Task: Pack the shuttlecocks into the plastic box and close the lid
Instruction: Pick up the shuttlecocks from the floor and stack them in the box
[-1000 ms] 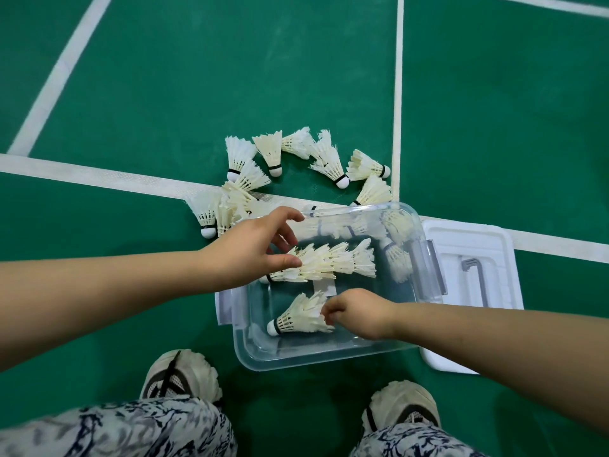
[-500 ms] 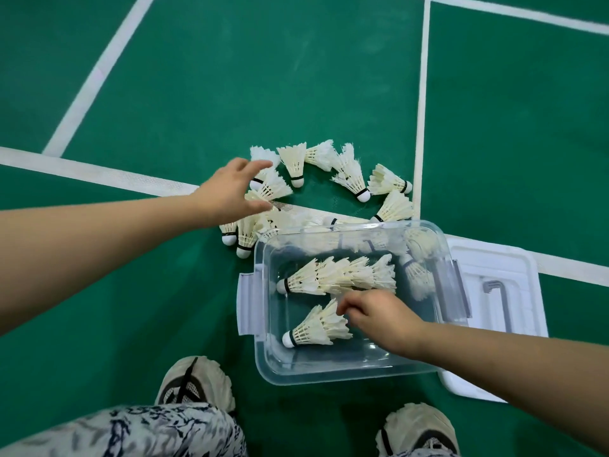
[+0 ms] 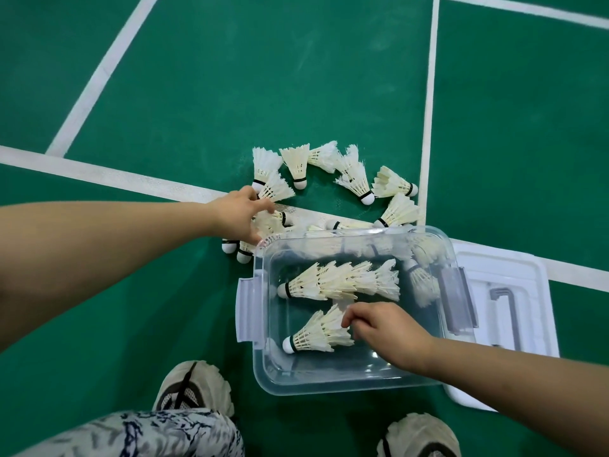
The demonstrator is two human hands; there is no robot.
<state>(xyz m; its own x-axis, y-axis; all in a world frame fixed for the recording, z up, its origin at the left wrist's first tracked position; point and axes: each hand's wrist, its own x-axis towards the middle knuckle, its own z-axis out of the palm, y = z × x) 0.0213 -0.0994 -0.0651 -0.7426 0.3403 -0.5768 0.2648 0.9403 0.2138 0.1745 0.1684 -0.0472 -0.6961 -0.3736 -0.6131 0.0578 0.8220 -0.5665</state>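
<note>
A: Head view. Any writing?
B: None readable on the clear plastic box [image 3: 346,382] or the white lid [image 3: 527,278] lying flat just right of it.
A: Change since half a second back?
B: Left hand [image 3: 237,219] had dropped onto the loose white feather shuttlecocks [image 3: 356,174] beyond the box's far-left corner, fingers curled among them; whether it gripped one, cannot tell. Right hand [image 3: 385,331] stayed inside the box, fingertips pinching the skirt of the near stacked shuttlecocks [image 3: 316,334]. A longer nested row [image 3: 339,280] lay behind.
A: Room?
B: Green court floor [image 3: 230,77] open beyond; two shoes [image 3: 194,387] near the box's front edge.
</note>
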